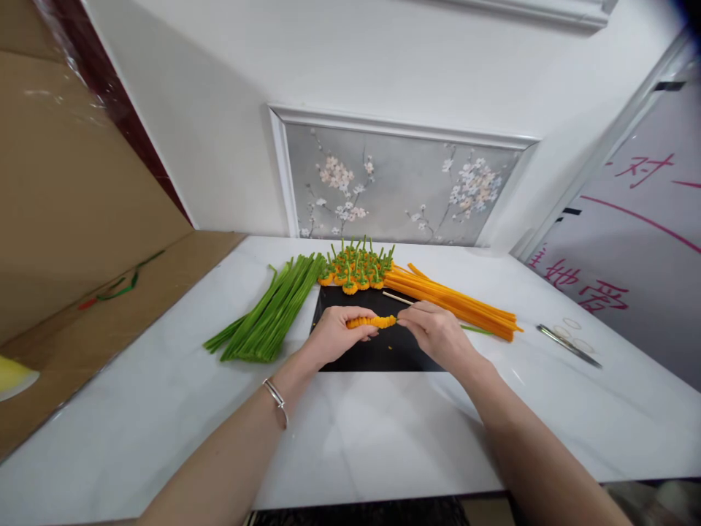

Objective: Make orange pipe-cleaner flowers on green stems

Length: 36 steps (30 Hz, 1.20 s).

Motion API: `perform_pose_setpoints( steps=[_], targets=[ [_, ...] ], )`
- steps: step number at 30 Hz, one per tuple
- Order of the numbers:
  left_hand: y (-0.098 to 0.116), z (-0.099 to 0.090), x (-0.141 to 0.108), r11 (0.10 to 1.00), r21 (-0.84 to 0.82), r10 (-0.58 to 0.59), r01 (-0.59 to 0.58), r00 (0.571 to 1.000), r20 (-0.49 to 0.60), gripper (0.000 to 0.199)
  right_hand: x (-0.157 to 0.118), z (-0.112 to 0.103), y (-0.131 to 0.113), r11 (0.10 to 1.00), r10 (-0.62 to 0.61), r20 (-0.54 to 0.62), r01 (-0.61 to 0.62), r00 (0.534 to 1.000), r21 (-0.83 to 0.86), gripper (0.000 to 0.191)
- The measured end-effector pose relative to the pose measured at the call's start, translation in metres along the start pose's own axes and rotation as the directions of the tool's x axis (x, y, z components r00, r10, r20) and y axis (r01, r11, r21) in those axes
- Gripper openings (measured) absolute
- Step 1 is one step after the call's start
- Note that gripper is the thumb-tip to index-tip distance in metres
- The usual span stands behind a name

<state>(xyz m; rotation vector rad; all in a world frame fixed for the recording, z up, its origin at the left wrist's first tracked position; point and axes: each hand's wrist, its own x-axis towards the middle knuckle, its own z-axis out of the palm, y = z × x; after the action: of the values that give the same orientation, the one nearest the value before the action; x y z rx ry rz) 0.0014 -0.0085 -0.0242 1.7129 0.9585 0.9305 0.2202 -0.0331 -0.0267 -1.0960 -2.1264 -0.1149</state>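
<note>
A coiled orange fuzzy stem (377, 322) is stretched between my two hands, above a black mat (361, 356). My left hand (338, 332) pinches its left part between thumb and fingers. At the coil's right end, my right hand (435, 332) has its fingertips closed on the tip. Behind the mat stands a cluster of small orange pieces with green stems (358, 267). A bundle of green fuzzy stems (277, 310) lies to the left, and a bundle of straight orange stems (454, 296) to the right. A thin pale stick (398, 298) lies near my right hand.
Scissors or a similar metal tool (569, 345) and clear rings (581, 345) lie on the white table (383, 438) at the right. Cardboard (82, 183) stands at the left. A wall with a floral panel (405, 183) rises behind the table.
</note>
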Motion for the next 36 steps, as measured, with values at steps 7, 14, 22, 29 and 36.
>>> perform_pose_setpoints(
  steps=[7, 14, 22, 29, 36],
  targets=[
    [0.002, -0.003, 0.001, 0.998, 0.035, 0.044, -0.044, 0.999, -0.003, 0.04, 0.001, -0.004, 0.002, 0.993, 0.054, -0.045, -0.049, 0.998, 0.112, 0.018],
    [0.006, -0.009, 0.003, 0.994, -0.104, 0.024, -0.036, 0.993, -0.113, 0.027, -0.001, -0.011, 0.018, 0.986, 0.105, -0.083, -0.093, 0.991, 0.139, 0.021],
    [0.007, -0.007, 0.002, 0.995, -0.092, 0.022, -0.032, 0.994, -0.106, 0.02, -0.003, -0.014, 0.02, 0.992, 0.109, -0.074, -0.103, 0.991, 0.073, 0.02],
    [0.007, -0.005, 0.001, 0.998, -0.06, 0.023, -0.027, 0.998, -0.061, 0.02, -0.002, -0.012, 0.015, 0.994, 0.106, -0.116, -0.109, 0.987, -0.02, 0.019],
    [0.007, -0.005, 0.001, 0.996, -0.08, 0.024, -0.029, 0.998, -0.063, 0.02, 0.0, -0.014, 0.003, 0.982, 0.116, -0.144, -0.135, 0.983, -0.135, 0.019]
  ],
)
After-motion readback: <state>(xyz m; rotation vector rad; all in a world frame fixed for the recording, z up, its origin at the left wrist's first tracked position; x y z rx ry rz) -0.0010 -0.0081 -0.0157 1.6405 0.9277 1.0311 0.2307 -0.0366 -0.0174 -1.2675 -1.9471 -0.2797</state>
